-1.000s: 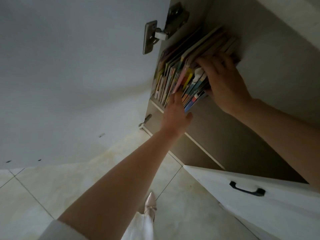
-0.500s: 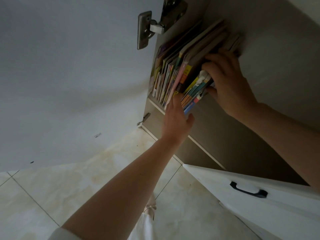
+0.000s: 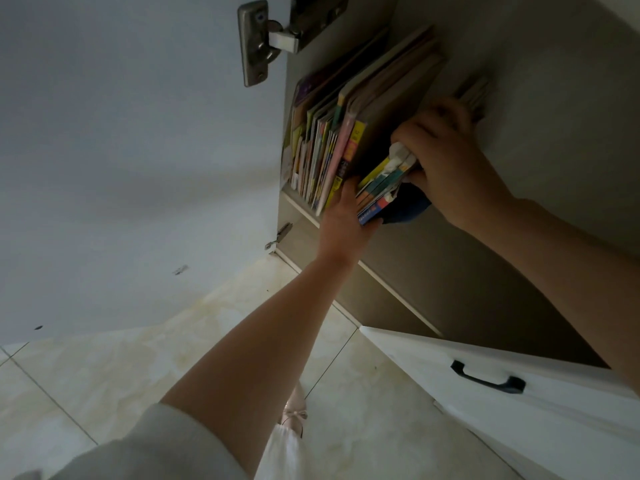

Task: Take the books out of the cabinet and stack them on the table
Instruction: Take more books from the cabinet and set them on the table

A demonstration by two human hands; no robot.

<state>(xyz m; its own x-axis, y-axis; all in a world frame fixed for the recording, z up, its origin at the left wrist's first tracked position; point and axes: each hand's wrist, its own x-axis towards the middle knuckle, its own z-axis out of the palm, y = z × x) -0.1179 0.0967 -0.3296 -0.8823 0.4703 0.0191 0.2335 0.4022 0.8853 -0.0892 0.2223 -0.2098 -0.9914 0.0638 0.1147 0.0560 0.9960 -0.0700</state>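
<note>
The right hand (image 3: pixel 446 161) is clamped over the top of a small bundle of thin, bright-spined books (image 3: pixel 384 188), fingers curled over its upper edge and thumb tucked beneath, and the bundle leans out past the front lip of the shelf. The left hand (image 3: pixel 346 223) comes in from below with fingers straight, pressed flat against the bundle's left face, wrist bent up and forearm stretched long from a pale sleeve (image 3: pixel 145 445). Just left of that hand, the row of colourful upright books (image 3: pixel 322 150) stands inside the grey-brown cabinet (image 3: pixel 519 98). Further out, a metal hinge (image 3: pixel 263 39) joins the open white cabinet door (image 3: pixel 121 150), a white drawer front with a black handle (image 3: pixel 488 377) juts out at lower right, and beige floor tiles (image 3: pixel 104 368) lie below.
</note>
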